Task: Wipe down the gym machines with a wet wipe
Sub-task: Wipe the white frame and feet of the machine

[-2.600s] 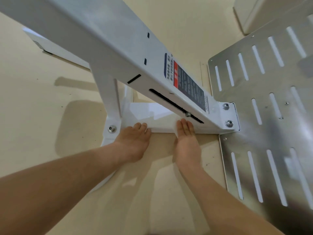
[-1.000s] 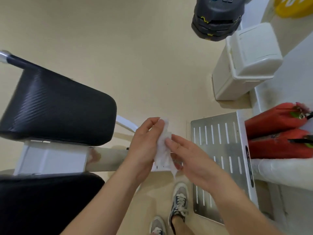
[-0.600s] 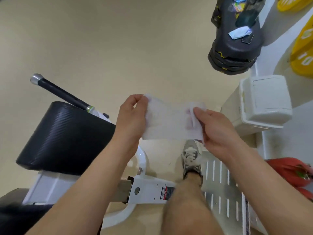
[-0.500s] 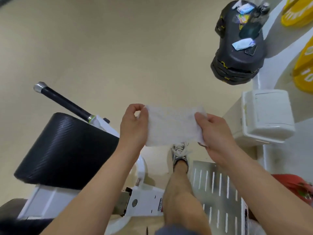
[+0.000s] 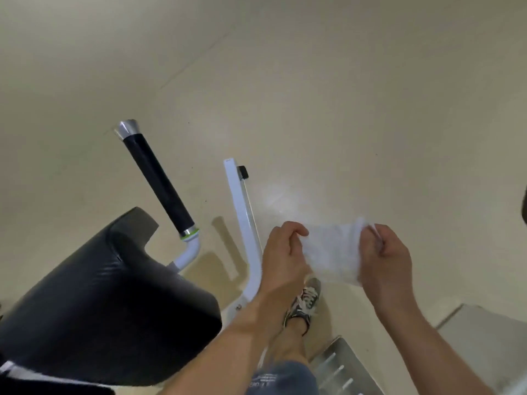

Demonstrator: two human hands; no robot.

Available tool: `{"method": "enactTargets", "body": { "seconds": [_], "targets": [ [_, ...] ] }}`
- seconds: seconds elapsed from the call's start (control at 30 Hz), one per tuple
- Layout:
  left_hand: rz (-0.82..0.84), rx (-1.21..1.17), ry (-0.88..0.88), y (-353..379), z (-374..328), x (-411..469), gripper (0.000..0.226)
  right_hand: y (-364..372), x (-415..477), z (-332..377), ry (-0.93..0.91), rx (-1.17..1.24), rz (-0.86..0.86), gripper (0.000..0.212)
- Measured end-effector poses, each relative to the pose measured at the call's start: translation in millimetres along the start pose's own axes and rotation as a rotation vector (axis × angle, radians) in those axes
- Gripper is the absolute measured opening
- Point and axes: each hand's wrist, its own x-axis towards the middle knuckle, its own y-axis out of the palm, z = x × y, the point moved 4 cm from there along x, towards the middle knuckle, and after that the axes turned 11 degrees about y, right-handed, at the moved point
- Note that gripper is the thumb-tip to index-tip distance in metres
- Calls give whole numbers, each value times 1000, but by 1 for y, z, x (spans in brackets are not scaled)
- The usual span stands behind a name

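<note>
Two hands, left hand (image 5: 282, 252), right hand (image 5: 385, 260), one wet wipe (image 5: 332, 252) stretched between

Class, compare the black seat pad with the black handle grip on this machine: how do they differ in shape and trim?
The seat pad is broad and cushioned, with a notch in its far edge; the handle grip is a slim, straight cylinder. The handle grip ends in a silver cap at one end and a green ring at the other; the seat pad has no such trim. Both are black.
</note>
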Motion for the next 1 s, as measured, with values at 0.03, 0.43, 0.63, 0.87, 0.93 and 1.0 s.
{"method": "enactTargets", "body": {
  "seconds": [0.03,0.43,0.63,0.87,0.93,1.0],
  "targets": [
    [-42,-19,-58,1,4,9,31,5,12,2,-5,-33,27,34],
    [-301,247,-385,-22,87,57,38,95,103,59,-182,-389,734,59],
    [-452,317,-477,-3,147,73,40,164,160,36,-316,-606,951,47],
    [-311,521,-526,21,248,101,35,255,218,-37,-88,-522,1012,33],
    [-288,543,-518,20,284,119,34,290,232,-53,30,-474,1017,27],
    [-267,580,-499,18,320,137,37,325,248,-70,127,-446,1040,23]
  ]
}}
